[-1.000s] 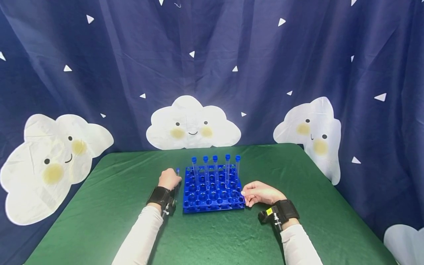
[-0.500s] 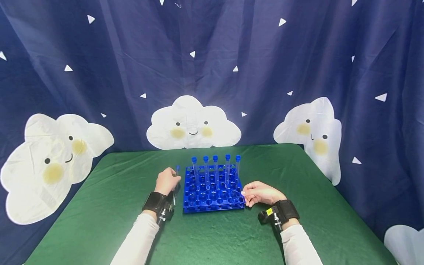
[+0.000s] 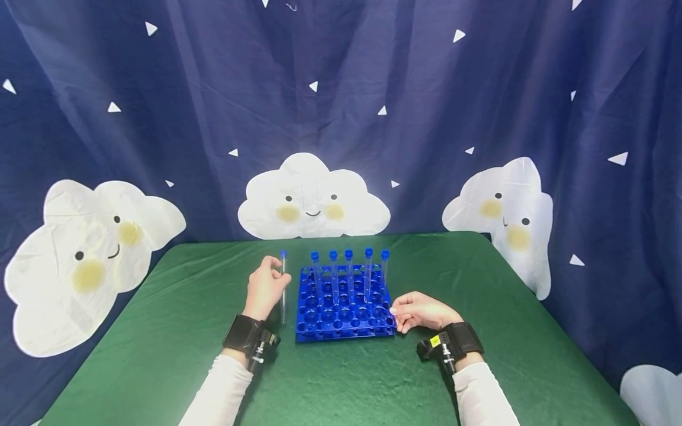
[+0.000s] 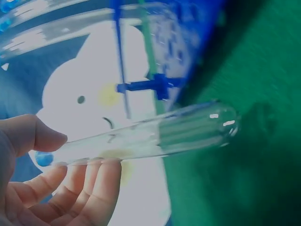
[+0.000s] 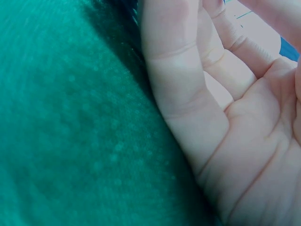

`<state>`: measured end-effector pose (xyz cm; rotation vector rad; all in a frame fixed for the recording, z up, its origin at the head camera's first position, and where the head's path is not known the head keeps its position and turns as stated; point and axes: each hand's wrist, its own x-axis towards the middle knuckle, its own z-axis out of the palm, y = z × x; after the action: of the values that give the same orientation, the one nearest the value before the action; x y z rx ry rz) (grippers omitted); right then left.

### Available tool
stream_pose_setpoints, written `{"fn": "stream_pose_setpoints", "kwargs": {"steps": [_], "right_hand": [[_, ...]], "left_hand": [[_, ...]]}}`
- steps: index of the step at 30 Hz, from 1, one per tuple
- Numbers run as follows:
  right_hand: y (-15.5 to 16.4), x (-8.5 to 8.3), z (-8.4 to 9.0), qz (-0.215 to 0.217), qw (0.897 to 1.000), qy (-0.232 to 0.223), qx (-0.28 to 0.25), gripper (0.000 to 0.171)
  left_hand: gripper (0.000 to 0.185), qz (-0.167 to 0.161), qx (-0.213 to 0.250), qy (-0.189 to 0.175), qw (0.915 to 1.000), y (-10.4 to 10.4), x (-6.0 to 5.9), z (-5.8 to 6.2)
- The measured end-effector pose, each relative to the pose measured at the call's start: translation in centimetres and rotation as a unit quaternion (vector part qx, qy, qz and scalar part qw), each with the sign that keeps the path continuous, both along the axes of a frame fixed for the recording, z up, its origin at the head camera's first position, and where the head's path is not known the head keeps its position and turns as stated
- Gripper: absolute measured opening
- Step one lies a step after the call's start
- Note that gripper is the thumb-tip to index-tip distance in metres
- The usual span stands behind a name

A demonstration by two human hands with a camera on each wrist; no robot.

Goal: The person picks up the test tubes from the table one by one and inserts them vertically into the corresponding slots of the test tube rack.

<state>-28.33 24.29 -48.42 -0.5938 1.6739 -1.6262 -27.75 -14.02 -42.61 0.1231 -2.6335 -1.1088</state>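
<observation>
A clear test tube (image 3: 283,296) with a blue cap stands nearly upright just left of the rack. My left hand (image 3: 264,288) pinches it between thumb and fingers. In the left wrist view, the tube (image 4: 155,134) points its rounded bottom away from the palm, and its blue cap (image 4: 44,158) shows by the thumb. The blue test tube rack (image 3: 341,325) sits on the table, holding several capped tubes (image 3: 350,278) in its holes. My right hand (image 3: 423,312) grips the rack's right edge near the front corner. In the right wrist view, curled fingers (image 5: 174,70) hide most of that contact.
A green cloth covers the table (image 3: 341,384). Behind it hangs a dark blue curtain (image 3: 341,118) with white clouds and small triangles. Black straps with small cameras (image 3: 459,345) sit on both wrists.
My left hand has raised the test tube from low beside the rack, bringing it more upright with more of it showing. The right hand and rack stay in place.
</observation>
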Motion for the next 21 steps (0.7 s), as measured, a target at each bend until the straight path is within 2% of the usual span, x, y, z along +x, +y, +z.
{"fn": "stream_pose_setpoints", "kwargs": {"steps": [6,12,21], "right_hand": [[0.0,0.0,0.0,0.006,1.000,0.000,-0.006,0.023],[0.0,0.0,-0.1,0.004,1.000,0.003,-0.007,0.022],[0.1,-0.1,-0.2,0.002,1.000,0.001,-0.010,0.023]], "left_hand": [[0.031,0.003,0.024,0.064,0.9976,0.7,0.8,1.3],[0.030,0.000,0.047,0.130,0.9904,1.3,1.3,2.3],[0.032,-0.012,0.085,0.176,0.9805,2.2,1.8,3.3]]}}
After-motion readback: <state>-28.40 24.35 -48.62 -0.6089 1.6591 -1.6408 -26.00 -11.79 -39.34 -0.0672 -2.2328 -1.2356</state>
